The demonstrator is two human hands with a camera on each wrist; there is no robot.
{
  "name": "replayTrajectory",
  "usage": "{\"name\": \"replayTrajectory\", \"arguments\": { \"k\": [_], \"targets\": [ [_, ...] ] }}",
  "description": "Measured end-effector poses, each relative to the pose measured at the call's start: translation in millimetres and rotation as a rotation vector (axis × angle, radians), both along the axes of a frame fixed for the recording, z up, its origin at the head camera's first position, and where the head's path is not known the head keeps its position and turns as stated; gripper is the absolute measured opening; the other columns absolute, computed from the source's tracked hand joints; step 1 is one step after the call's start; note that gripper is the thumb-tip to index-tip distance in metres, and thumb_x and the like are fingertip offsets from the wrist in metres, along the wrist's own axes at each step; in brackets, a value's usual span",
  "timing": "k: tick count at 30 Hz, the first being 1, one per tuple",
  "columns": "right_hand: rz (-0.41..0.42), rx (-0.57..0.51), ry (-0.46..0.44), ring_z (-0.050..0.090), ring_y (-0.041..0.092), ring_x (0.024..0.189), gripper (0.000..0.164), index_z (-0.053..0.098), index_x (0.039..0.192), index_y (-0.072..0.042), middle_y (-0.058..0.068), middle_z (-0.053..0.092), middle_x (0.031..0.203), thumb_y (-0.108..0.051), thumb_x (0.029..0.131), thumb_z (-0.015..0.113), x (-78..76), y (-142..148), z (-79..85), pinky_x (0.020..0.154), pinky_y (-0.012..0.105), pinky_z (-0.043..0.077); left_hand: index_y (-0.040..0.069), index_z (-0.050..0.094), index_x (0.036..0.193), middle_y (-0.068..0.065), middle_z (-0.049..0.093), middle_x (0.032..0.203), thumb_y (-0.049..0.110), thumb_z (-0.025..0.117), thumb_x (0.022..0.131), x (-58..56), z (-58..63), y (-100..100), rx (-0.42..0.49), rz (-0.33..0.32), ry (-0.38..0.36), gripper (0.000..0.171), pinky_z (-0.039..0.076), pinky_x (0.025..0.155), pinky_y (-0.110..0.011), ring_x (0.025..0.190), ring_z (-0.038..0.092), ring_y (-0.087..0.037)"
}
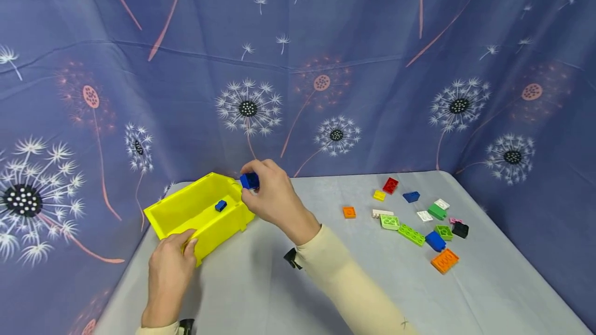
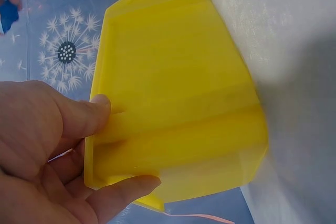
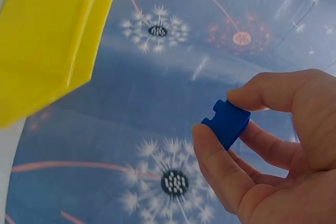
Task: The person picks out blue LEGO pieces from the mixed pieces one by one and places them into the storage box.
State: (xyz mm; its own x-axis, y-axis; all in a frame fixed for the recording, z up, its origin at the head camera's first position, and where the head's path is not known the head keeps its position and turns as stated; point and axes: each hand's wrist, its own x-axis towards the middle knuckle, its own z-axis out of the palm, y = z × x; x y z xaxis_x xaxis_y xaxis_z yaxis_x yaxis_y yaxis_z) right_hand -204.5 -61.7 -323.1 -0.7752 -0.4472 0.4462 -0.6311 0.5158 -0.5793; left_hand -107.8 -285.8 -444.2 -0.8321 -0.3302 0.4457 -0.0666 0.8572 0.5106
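Note:
My right hand (image 1: 274,198) pinches a blue toy brick (image 3: 227,123) between thumb and fingers, raised by the right end of a yellow bin (image 1: 219,231). Two studs of that brick show in the right wrist view. The left hand (image 1: 171,273) grips the bin's near left rim, thumb on one side and fingers on the other, as the left wrist view (image 2: 63,145) also shows close up. Inside the bin lies one small blue brick (image 1: 221,206).
Loose bricks lie scattered on the right of the grey-covered table (image 1: 298,293): an orange one (image 1: 349,212) nearest the bin, a lime one (image 1: 412,234), a red one (image 1: 390,185), a black one (image 1: 460,229) and several more. A patterned blue curtain (image 1: 372,92) hangs behind.

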Motion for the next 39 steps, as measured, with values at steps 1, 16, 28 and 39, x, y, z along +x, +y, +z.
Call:
{"name": "replayTrajectory", "arguments": {
  "k": [1, 16, 28, 39],
  "targets": [
    [0.008, 0.003, -0.003, 0.059, 0.014, 0.086, 0.029, 0.069, 0.121, -0.013, 0.005, 0.063, 0.113, -0.012, 0.093, 0.073, 0.8, -4.6, -1.0, 0.069, 0.016, 0.053, -0.002, 0.076, 0.117, -0.026, 0.074, 0.109, 0.003, 0.074, 0.093, 0.3, -0.5, -0.2, 0.0, 0.0, 0.004, 0.025, 0.052, 0.087, -0.064, 0.103, 0.066, -0.048],
    [0.065, 0.092, 0.027, 0.062, 0.013, 0.09, 0.032, 0.07, 0.122, -0.014, 0.007, 0.066, 0.115, -0.018, 0.092, 0.076, -0.2, -49.7, -18.6, 0.073, 0.012, 0.053, -0.001, 0.077, 0.112, -0.022, 0.076, 0.103, 0.001, 0.076, 0.09, -4.5, -2.0, 4.7, -0.04, -0.013, 0.071, 0.023, 0.053, 0.081, -0.062, 0.096, 0.068, -0.046],
    [0.113, 0.226, 0.04, 0.062, 0.012, 0.099, 0.033, 0.069, 0.128, -0.016, 0.002, 0.069, 0.121, -0.02, 0.095, 0.073, -10.7, -91.8, -23.8, 0.076, 0.013, 0.052, -0.002, 0.076, 0.114, -0.023, 0.075, 0.103, 0.002, 0.075, 0.092, 0.1, 1.3, 0.4, -0.041, 0.011, 0.022, 0.023, 0.053, 0.081, -0.063, 0.096, 0.068, -0.046],
    [0.173, 0.419, 0.007, 0.063, 0.01, 0.113, 0.037, 0.069, 0.135, -0.019, -0.006, 0.071, 0.125, -0.02, 0.099, 0.071, -8.5, -121.6, -36.1, 0.087, 0.014, 0.053, -0.002, 0.077, 0.113, -0.021, 0.076, 0.102, 0.002, 0.076, 0.09, 0.7, -1.2, 1.5, -0.044, 0.005, 0.05, 0.023, 0.054, 0.08, -0.062, 0.094, 0.068, -0.044]
  ]
}}
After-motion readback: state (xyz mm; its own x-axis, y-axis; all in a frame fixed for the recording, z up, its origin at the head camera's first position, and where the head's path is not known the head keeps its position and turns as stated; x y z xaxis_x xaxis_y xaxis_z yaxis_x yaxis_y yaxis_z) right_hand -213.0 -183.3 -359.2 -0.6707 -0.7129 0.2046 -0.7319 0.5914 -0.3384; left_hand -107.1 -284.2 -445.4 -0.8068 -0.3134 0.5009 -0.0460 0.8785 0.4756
